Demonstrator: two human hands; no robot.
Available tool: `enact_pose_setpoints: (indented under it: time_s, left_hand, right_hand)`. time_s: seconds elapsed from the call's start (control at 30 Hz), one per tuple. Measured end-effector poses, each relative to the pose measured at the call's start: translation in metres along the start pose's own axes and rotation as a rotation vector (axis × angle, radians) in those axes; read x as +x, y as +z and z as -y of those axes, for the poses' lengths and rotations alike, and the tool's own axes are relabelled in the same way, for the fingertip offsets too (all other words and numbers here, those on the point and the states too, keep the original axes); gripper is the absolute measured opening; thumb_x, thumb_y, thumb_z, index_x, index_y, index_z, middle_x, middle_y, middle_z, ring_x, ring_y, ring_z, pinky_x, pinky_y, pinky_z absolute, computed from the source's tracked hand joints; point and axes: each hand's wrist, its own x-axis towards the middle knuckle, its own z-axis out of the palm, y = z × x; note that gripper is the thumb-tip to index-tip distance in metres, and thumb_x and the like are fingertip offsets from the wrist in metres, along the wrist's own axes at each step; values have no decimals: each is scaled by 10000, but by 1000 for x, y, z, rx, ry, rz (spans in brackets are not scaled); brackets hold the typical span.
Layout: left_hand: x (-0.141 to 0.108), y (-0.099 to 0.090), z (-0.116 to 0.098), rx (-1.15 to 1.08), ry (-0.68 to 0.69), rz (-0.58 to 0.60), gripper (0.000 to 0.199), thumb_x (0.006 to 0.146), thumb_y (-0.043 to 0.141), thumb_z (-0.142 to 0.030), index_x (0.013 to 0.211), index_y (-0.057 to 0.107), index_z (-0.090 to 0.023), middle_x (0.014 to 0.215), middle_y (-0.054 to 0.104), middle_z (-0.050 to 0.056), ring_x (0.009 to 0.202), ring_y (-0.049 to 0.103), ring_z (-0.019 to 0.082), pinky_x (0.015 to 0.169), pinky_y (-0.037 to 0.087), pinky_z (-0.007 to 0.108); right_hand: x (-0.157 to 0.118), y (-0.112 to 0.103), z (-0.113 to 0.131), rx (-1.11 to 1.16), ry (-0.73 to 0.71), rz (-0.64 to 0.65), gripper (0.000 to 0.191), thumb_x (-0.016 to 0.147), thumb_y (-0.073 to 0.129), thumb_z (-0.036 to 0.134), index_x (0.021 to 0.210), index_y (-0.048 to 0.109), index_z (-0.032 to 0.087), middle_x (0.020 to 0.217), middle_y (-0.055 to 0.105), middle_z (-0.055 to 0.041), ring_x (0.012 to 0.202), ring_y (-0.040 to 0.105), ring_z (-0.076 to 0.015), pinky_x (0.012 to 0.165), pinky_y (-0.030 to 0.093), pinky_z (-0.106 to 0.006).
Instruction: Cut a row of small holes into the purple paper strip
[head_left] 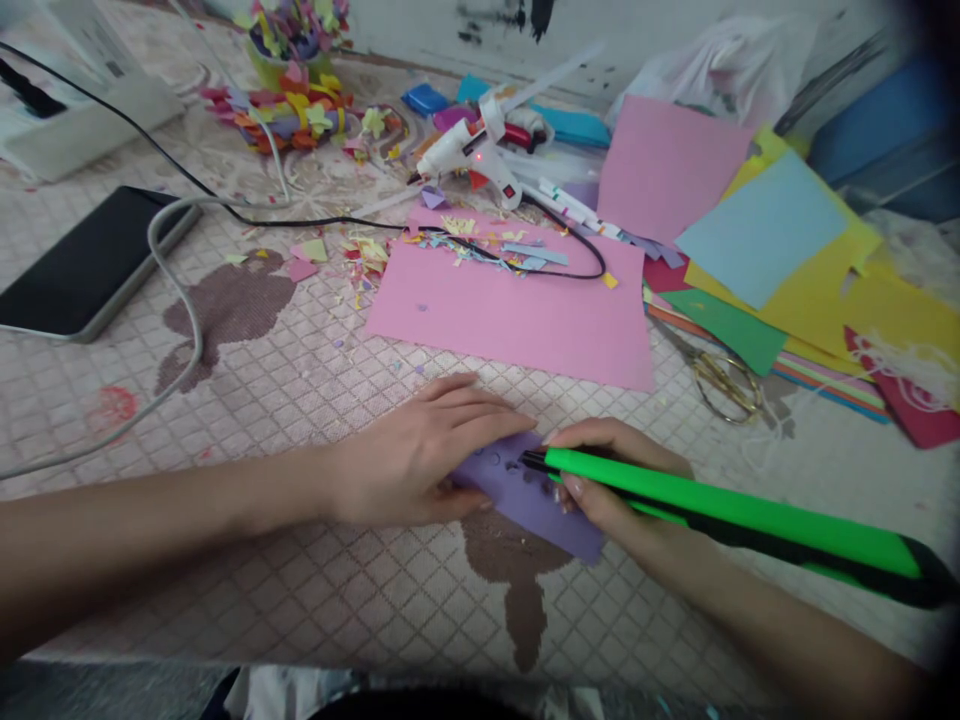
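Green tool (720,502), tip leftward at the purple paper (562,525), slants away right, pinched in my right hand (630,448). My left hand (416,450), half-curled, holds the paper's left end.

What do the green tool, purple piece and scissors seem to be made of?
Green tool: probably smooth plastic, given its bright, even color.
Purple piece: apparently matte paper or thin card, flat with straight edges.
Scissors: shiny handles, likely metal from their golden glint, perhaps coated.

The light is soft — everything slightly blurred, the right edge dark
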Motion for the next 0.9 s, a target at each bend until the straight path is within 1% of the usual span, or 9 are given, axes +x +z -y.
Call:
enact_pose_setpoints:
  time_s: [0.13, 0.27, 0.33, 0.6, 0.77, 0.9]
  left_hand:
    - [0, 1, -1, 14, 2, -36, 567, 874, 665, -327, 1347, 423, -130, 1257, 611, 120, 1173, 540, 237, 1106, 305, 443]
    - [-1, 2, -1, 34, -3, -60, 589, 863, 690, -367, 1334, 432, -126, 1222, 623, 120, 1119, 542, 254, 1043, 370, 438]
    - [-2, 2, -1, 44, -9, -68, 603, 856, 698, -388, 1331, 432, -129, 1214, 624, 121, 1106, 542, 259, 1022, 387, 439]
    - [-2, 3, -2, 51, -13, -72, 609, 846, 713, -383, 1325, 427, -140, 1211, 621, 114, 1101, 539, 258, 1011, 398, 436]
    - [-2, 3, -1, 63, -11, -83, 622, 835, 725, -381, 1323, 426, -137, 1204, 623, 114, 1095, 539, 261, 1004, 406, 439]
    - [-2, 3, -1, 54, -16, -81, 644, 813, 749, -378, 1318, 429, -138, 1210, 623, 111, 1097, 541, 263, 998, 409, 440]
  right_hand:
    - [-1, 2, 1, -25, -59, -8, 234, 797, 600, 104, 965, 655, 257, 723, 674, 44, 603, 643, -93, 554, 510, -186]
    - [-1, 0, 1, -76, -54, 4, 277, 779, 601, 82, 978, 651, 269, 773, 692, 36, 636, 652, -110, 564, 524, -201]
    - [-1, 0, 2, -99, -60, -6, 274, 772, 593, 76, 959, 653, 267, 753, 691, 37, 614, 648, -114, 544, 520, -206]
    - [1, 3, 2, -151, -90, -34, 247, 738, 607, 82, 901, 664, 259, 769, 707, 24, 626, 650, -143, 570, 541, -251]
    - [0, 4, 0, -170, -100, -30, 290, 732, 591, 52, 924, 664, 257, 805, 712, 21, 640, 654, -141, 575, 538, -252]
    - [1, 4, 1, -172, -111, -2, 273, 752, 586, 70, 942, 656, 253, 791, 701, 23, 624, 652, -133, 561, 524, -252]
